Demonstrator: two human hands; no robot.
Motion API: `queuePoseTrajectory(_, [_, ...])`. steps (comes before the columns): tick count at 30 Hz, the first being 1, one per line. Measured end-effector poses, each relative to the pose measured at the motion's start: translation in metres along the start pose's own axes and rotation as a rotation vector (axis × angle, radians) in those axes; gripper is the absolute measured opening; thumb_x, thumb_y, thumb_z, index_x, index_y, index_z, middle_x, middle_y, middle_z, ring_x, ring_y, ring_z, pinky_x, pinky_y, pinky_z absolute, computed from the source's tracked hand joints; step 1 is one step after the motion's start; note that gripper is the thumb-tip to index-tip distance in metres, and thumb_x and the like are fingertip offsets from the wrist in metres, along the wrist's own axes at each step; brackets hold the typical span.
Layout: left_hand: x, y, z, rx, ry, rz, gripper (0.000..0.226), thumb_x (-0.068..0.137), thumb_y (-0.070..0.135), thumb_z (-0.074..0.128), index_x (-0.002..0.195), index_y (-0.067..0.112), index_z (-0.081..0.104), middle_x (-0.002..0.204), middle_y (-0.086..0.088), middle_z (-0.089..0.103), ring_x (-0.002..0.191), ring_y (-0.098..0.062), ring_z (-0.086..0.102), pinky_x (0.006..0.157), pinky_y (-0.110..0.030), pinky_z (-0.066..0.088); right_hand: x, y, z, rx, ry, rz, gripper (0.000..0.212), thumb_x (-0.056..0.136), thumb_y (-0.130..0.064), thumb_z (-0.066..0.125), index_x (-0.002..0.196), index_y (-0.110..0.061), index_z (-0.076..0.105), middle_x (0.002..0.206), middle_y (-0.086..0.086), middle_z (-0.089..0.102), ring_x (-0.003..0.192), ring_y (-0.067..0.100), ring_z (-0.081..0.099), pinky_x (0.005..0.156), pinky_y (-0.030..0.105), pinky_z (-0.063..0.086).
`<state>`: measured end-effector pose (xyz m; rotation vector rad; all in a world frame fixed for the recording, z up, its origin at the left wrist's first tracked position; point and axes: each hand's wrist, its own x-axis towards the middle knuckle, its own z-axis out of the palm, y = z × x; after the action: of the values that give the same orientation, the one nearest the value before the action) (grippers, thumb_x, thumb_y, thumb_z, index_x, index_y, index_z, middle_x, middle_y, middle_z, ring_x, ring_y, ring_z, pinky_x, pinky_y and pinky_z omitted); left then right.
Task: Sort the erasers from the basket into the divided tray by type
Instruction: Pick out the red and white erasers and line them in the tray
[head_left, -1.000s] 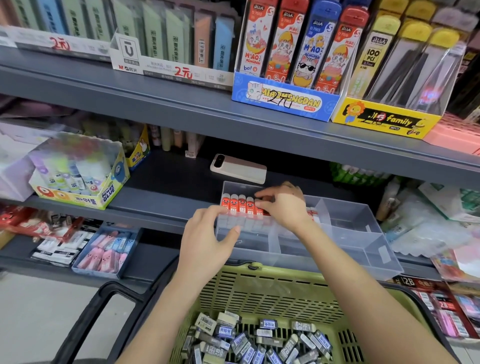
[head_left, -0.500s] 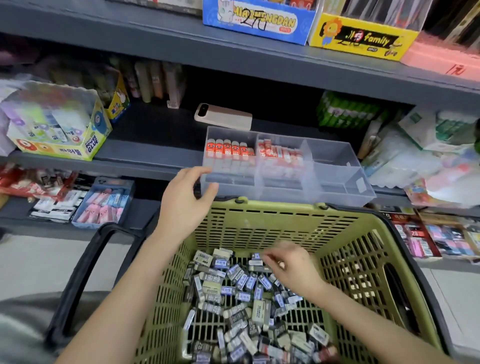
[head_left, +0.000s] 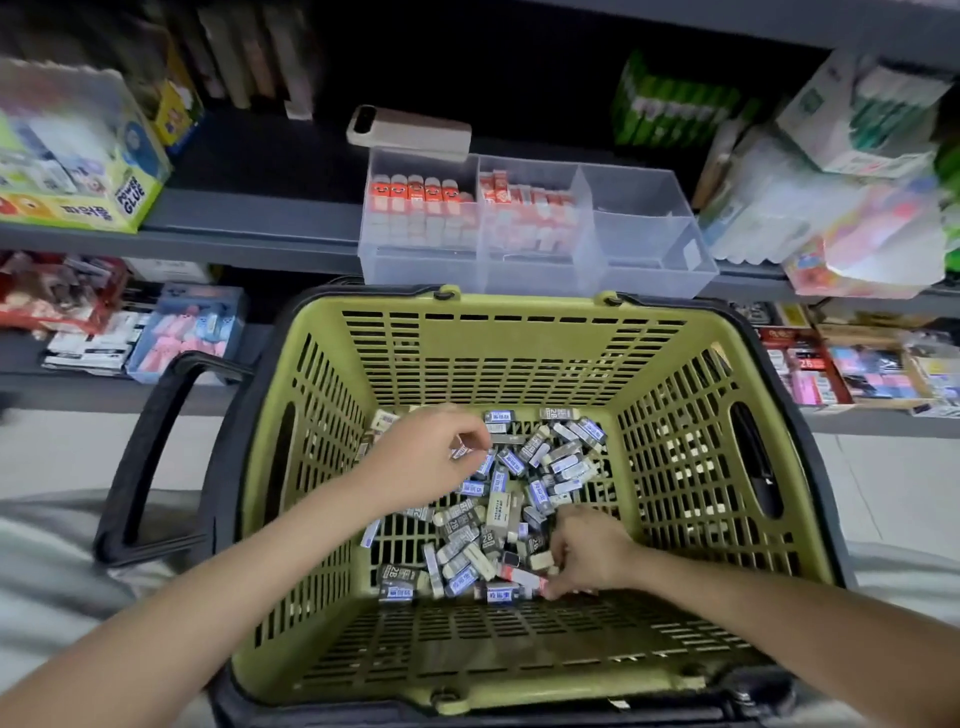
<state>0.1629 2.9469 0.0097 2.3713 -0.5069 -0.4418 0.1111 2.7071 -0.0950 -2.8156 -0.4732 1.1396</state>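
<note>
Picking from the basket (head_left: 519, 312), we match sleeves first: left hand (head_left: 426, 460) pinches a small eraser (head_left: 460, 451), right hand (head_left: 589, 558) grips a red-sleeved eraser (head_left: 522, 576).

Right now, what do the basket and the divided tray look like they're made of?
Basket: likely moulded plastic, matte olive green; its walls are pierced with regular slots. Divided tray: likely rigid clear plastic, slightly frosted; the orange erasers show through its front wall.
</note>
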Motion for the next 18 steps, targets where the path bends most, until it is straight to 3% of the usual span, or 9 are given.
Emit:
queuePoseTrajectory(4, [0.009,0.002,0.033,0.076,-0.222,-0.055,0.018,0.093,0.018,0.056,0.108,0.017,0.065,0.111,0.001,0.063,0.094,-0.013,0.057,0.085,-0.027,0.047,0.002,0.002,0.004,0.476,-0.064,0.098,0.012,0.07,-0.033,0.079,0.07,-0.026,0.069,0.082,-0.01,0.067,0.084,0.008,0.063,0.086,0.033,0.053])
queuePoseTrajectory(8, [0.019,0.0,0.068,0.142,-0.388,-0.032,0.02,0.092,0.02,0.06,0.111,0.018,0.066,0.121,0.001,0.06,0.108,-0.017,0.058,0.093,-0.031,0.045,0.001,0.008,0.0,0.418,-0.055,-0.002,0.011,0.073,-0.031,0.077,0.068,-0.029,0.067,0.086,-0.008,0.062,0.085,0.004,0.058,0.081,0.022,0.048])
queuePoseTrajectory(10, [0.022,-0.003,0.082,0.067,-0.434,-0.032,0.023,0.09,0.023,0.064,0.112,0.017,0.067,0.12,0.001,0.062,0.109,-0.017,0.058,0.094,-0.031,0.044,0.0,0.013,-0.004,0.361,-0.058,-0.077,0.013,0.079,-0.034,0.071,0.075,-0.022,0.068,0.094,-0.004,0.061,0.093,0.006,0.057,0.096,0.025,0.041])
queuePoseTrajectory(12, [0.023,-0.009,0.092,-0.019,-0.454,-0.068,0.032,0.086,0.029,0.068,0.115,0.016,0.065,0.114,0.002,0.064,0.104,-0.016,0.058,0.09,-0.03,0.045,-0.004,0.012,-0.014,0.358,-0.044,-0.131,0.018,0.083,-0.036,0.064,0.074,-0.021,0.065,0.092,-0.008,0.058,0.092,0.0,0.053,0.101,0.026,0.036])
queuePoseTrajectory(14, [0.021,-0.011,0.102,-0.043,-0.479,-0.064,0.037,0.085,0.037,0.068,0.113,0.014,0.064,0.099,0.005,0.061,0.09,-0.014,0.057,0.074,-0.024,0.043,-0.009,0.009,-0.03,0.491,-0.009,-0.142,0.016,0.085,-0.033,0.062,0.074,-0.023,0.062,0.09,-0.013,0.052,0.086,-0.005,0.049,0.097,0.029,0.041])
queuePoseTrajectory(16, [0.019,-0.01,0.11,-0.112,-0.468,-0.069,0.026,0.088,0.033,0.065,0.101,0.011,0.064,0.084,0.004,0.059,0.079,-0.016,0.056,0.062,-0.027,0.041,-0.013,0.008,-0.048,0.666,-0.032,-0.111,0.015,0.087,-0.034,0.06,0.079,-0.023,0.066,0.094,-0.004,0.06,0.089,0.004,0.057,0.092,0.029,0.046])
queuePoseTrajectory(18, [0.019,-0.008,0.11,-0.291,-0.437,-0.123,0.008,0.092,0.022,0.061,0.088,0.015,0.06,0.073,0.005,0.062,0.068,-0.014,0.062,0.064,-0.035,0.051,-0.017,0.015,-0.06,0.811,-0.114,-0.071,0.023,0.09,-0.037,0.056,0.09,-0.017,0.068,0.094,0.005,0.066,0.087,0.011,0.062,0.085,0.026,0.05])
